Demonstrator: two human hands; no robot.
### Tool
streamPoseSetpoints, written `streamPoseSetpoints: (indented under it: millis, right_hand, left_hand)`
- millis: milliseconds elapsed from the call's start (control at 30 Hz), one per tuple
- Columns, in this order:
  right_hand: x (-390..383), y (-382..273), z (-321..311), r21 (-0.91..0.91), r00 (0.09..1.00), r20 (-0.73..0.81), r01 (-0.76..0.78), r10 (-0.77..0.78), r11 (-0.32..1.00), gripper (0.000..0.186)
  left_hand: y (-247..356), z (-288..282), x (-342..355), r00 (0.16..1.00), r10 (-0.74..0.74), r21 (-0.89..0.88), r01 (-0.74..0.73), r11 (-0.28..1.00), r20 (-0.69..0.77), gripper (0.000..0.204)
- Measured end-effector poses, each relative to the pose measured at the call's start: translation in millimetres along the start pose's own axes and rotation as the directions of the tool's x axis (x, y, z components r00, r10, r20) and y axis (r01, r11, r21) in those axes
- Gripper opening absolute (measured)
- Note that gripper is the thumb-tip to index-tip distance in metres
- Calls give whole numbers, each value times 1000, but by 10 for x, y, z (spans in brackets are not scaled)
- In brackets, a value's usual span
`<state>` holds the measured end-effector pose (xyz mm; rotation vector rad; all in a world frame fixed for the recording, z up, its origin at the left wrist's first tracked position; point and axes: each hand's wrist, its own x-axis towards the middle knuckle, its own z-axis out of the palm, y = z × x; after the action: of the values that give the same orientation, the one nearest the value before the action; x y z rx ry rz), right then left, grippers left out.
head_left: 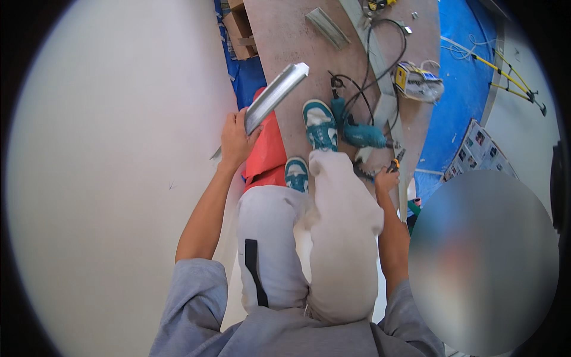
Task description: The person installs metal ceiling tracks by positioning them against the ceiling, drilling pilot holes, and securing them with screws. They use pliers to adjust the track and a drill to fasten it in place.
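The silver metal channel (275,97) is clasped in the left hand (237,140), raised beside the red sheet (269,152) and apparently unfastened; whether any cutting is finished cannot be told. The right hand (387,179) grips an orange-handled tool (395,164), perhaps snips, well apart from it. The channel looks straight and shiny, with lengthwise folds.

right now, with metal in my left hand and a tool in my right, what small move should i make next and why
Probably bring the metal strip inward, toward the orange-and-black tool: the left hand holds the strip out to one side, the right hand has the tool on the other, and the two are apart.
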<state>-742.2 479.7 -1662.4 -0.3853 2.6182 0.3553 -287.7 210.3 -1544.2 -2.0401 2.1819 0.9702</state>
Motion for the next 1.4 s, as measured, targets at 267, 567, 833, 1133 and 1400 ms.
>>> streamPoseSetpoints:
  millis: [267,567,833,1133,1400]
  right_hand:
    - [-48,-156,272,162,971,-116,227,-210,960,68]
    - [-392,-1117,240,619,604,781,-720,-156,314,94]
    - [-563,-1454,218,890,933,345,-293,-98,348,108]
    - [-343,-1484,207,843,979,205,-184,15,505,107]
    - [-362,-1679,-111,626,918,-387,334,-91,705,94]
  left_hand:
    - [-830,1133,332,1000,6,77,-4,997,-25,66]
    - [-1095,1464,390,998,-63,177,68,982,-32,78]
    - [-1250,1560,492,998,8,157,2,988,-66,79]
    - [-1229,1599,510,999,-28,151,34,988,-38,74]
    - [-1211,1527,483,999,-29,130,34,991,-36,70]
